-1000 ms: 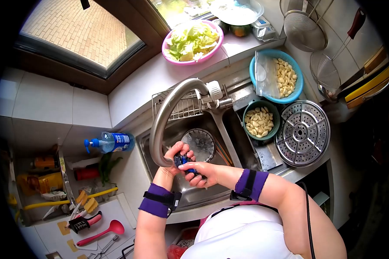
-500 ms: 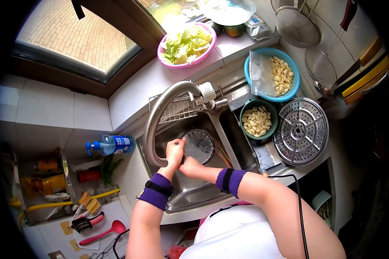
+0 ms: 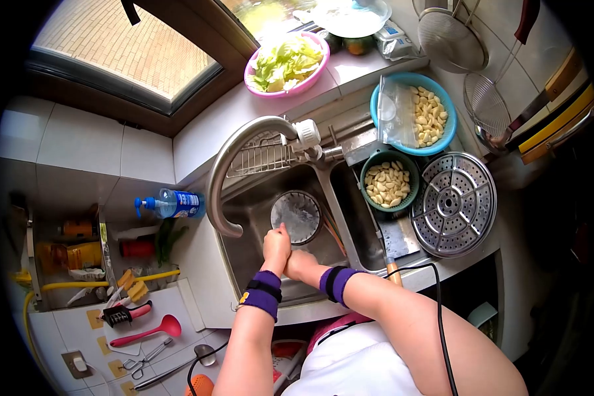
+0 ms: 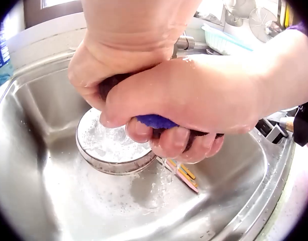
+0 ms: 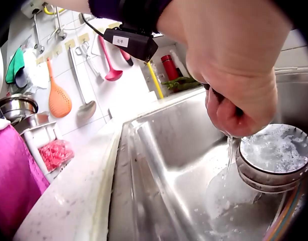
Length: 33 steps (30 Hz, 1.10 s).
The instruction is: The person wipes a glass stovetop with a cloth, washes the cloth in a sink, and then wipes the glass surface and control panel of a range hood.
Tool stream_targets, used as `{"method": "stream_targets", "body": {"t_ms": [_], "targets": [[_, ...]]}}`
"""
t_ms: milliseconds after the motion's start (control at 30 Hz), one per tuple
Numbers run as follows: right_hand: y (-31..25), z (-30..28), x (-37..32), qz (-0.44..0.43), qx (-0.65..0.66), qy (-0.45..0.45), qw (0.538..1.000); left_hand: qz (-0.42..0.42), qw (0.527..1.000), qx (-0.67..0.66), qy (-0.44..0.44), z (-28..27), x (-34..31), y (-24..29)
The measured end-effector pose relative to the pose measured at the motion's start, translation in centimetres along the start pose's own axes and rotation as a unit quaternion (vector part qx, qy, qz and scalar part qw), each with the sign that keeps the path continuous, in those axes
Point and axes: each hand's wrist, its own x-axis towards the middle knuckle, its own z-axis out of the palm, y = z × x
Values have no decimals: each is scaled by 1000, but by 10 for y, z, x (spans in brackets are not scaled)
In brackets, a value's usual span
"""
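Observation:
Over the left sink basin, my left hand (image 3: 276, 251) and right hand (image 3: 302, 265) grip one wet, dark cloth with a blue patch (image 4: 155, 121), fists pressed together. Most of the cloth is hidden inside the fingers. Water (image 4: 169, 173) runs from beneath the right hand in the left wrist view, and the right wrist view also shows a stream falling. Below the hands, a round bowl (image 3: 297, 216) of cloudy water stands in the sink (image 4: 58, 201). Thin coloured sticks (image 4: 186, 173) lie beside the bowl.
A curved faucet (image 3: 221, 171) arches left of the hands. Right of the basin stand a green basket of garlic cloves (image 3: 388, 185), a blue basin (image 3: 449, 102), a perforated steamer plate (image 3: 452, 204) and a cleaver (image 3: 399, 239). A soap bottle (image 3: 181, 204) stands left.
Both hands have turned from holding the cloth near the faucet spout to clenching it in closed fists, lower and away from the spout. The head view has shifted slightly.

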Motion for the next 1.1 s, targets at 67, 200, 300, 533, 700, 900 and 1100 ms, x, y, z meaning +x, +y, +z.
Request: {"method": "stream_targets", "body": {"t_ms": [67,200,300,533,700,900,1100], "targets": [[6,5,-10,-8,-50,-14,999,-5,1000,-20,14,11,-8,-13],[15,11,-20,-84,-154,27,984,-87,976,-192,49,32,-11,-48],[-5,-9,-21,-79,-165,38,982,-151,843,-516,9,20,-2,-71],[-87,-59,-75,-195,-84,241,947,189,771,-607,41,-123,-86,-11],[22,16,-37,43,10,129,991,106,969,-213,72,12,-35,-141],[39,26,-101,-67,170,271,945,190,866,-456,-78,8,-130,-82],[52,12,-210,-190,270,274,904,233,818,-516,-106,12,-193,-9]]}}
